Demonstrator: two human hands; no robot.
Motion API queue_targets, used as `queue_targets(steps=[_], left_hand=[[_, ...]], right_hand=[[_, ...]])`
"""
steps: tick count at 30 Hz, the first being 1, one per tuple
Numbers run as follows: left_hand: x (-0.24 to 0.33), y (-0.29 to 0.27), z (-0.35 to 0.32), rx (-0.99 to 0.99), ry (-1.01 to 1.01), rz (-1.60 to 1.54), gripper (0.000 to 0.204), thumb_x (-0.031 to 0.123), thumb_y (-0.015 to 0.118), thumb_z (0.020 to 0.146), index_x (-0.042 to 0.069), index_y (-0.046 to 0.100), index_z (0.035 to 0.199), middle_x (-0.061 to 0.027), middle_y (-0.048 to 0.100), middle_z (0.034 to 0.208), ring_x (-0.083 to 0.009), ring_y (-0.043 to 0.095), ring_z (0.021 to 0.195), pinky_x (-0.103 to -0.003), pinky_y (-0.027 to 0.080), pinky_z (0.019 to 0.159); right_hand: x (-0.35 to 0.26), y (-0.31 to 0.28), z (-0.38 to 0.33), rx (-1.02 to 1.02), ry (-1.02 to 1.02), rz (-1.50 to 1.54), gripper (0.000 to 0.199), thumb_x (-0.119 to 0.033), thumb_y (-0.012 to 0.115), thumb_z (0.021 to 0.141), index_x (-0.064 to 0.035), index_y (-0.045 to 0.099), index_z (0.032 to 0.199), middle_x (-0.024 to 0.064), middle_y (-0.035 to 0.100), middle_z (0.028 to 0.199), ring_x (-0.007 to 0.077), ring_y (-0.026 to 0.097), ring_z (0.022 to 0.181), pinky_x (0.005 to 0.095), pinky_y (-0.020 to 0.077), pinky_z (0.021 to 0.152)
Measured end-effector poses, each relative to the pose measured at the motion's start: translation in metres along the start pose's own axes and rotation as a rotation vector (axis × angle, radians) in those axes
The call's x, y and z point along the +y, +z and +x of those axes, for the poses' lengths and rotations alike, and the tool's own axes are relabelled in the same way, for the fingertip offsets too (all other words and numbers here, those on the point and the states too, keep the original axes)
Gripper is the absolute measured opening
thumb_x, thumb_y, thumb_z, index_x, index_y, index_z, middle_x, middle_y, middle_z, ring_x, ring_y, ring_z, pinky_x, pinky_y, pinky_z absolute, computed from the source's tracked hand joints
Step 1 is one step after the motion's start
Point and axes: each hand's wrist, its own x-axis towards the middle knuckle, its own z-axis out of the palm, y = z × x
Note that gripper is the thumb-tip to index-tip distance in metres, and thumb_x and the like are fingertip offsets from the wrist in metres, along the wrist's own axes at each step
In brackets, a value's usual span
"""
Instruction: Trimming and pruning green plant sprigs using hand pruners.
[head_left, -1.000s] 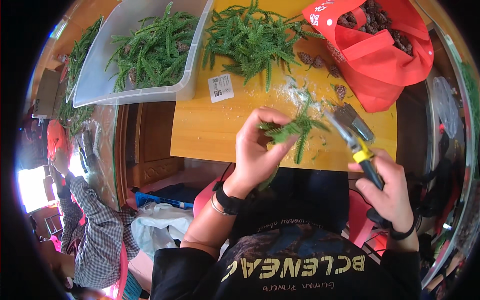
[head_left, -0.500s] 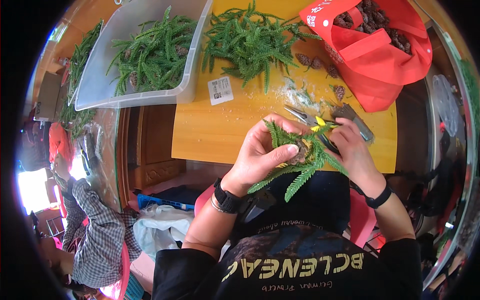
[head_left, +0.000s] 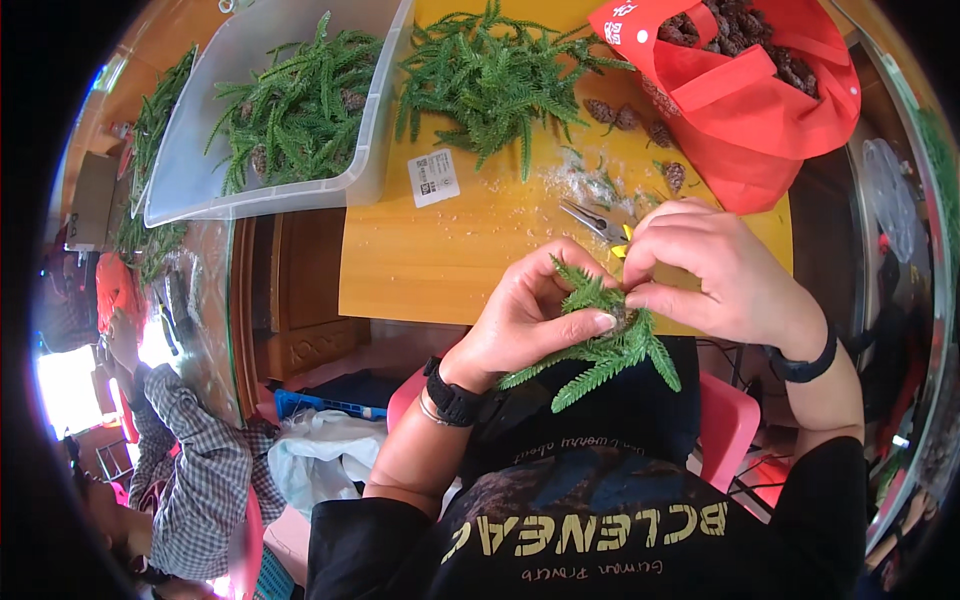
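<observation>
My left hand (head_left: 525, 315) pinches a green artificial pine sprig (head_left: 600, 372) over the table's near edge, its thumb pressed near the middle. A brown pine cone (head_left: 625, 320) shows partly among the leaves. My right hand (head_left: 720, 270) is closed at the sprig's right side, thumb and fingertips together; what lies between them is hidden. Just beyond the right hand, pliers (head_left: 592, 217) with yellow on the handles lie on the table, their grips mostly covered by that hand.
A clear plastic bin (head_left: 372, 185) holding green sprigs stands at the far left. Beside it are a sprig pile (head_left: 490, 85) and a white label (head_left: 433, 178). A red bag (head_left: 750, 125) of pine cones sits far right, near loose cones (head_left: 627, 118). A person in a checked shirt (head_left: 205, 465) is at left.
My right hand has left the pliers and moved to the sprig, its fingertips now pinched there. The pliers stay on the table. My left hand keeps its hold on the sprig.
</observation>
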Motion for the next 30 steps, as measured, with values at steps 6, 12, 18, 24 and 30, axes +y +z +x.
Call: queue_targets(steps=[6, 12, 18, 24, 30], left_hand=[[0.004, 0.001, 0.0, -0.012, -0.03, 0.022, 0.026, -0.003, 0.068, 0.074, 0.003, 0.052, 0.094, -0.0022, 0.059, 0.088, -0.0081, 0.056, 0.085, -0.024, 0.046, 0.077], [-0.002, 0.0, 0.0, 0.007, 0.006, 0.071, 0.026, -0.003, 0.068, 0.074, 0.003, 0.052, 0.094, -0.0022, 0.059, 0.089, -0.0078, 0.056, 0.085, -0.023, 0.047, 0.076], [-0.004, 0.0, 0.0, 0.026, 0.076, 0.211, 0.026, -0.005, 0.066, 0.076, 0.003, 0.051, 0.096, -0.0043, 0.06, 0.09, -0.0097, 0.058, 0.085, -0.025, 0.048, 0.077], [-0.003, -0.005, -0.002, -0.011, -0.016, -0.057, 0.026, 0.001, 0.065, 0.077, 0.003, 0.048, 0.097, -0.0093, 0.062, 0.092, -0.013, 0.06, 0.085, -0.028, 0.048, 0.078], [-0.001, -0.005, 0.0, -0.119, -0.063, -0.117, 0.027, 0.002, 0.064, 0.079, 0.003, 0.048, 0.1, -0.0068, 0.061, 0.093, -0.0127, 0.059, 0.087, -0.027, 0.047, 0.078]], right_hand=[[-0.001, 0.0, 0.004, -0.072, -0.038, -0.001, 0.014, -0.011, 0.066, 0.071, -0.0054, 0.055, 0.075, 0.0055, 0.054, 0.067, 0.0257, 0.053, 0.066, 0.0352, 0.0398, 0.063], [-0.008, -0.002, 0.008, -0.072, -0.026, -0.173, 0.011, -0.011, 0.063, 0.074, -0.0052, 0.053, 0.074, 0.0075, 0.051, 0.065, 0.0272, 0.051, 0.065, 0.0363, 0.0393, 0.062], [-0.007, -0.005, 0.009, -0.154, 0.16, -0.095, 0.012, -0.01, 0.061, 0.075, -0.0041, 0.052, 0.077, 0.0089, 0.053, 0.067, 0.0279, 0.052, 0.066, 0.0371, 0.0405, 0.061], [-0.007, -0.015, 0.007, -0.054, -0.126, -0.132, 0.018, -0.006, 0.066, 0.069, -0.0062, 0.057, 0.086, 0.0057, 0.056, 0.076, 0.0258, 0.055, 0.071, 0.035, 0.044, 0.063], [-0.005, -0.011, 0.005, -0.015, -0.369, -0.386, 0.017, -0.008, 0.066, 0.067, -0.0098, 0.06, 0.083, 0.0023, 0.055, 0.08, 0.0198, 0.056, 0.074, 0.0318, 0.0443, 0.062]])
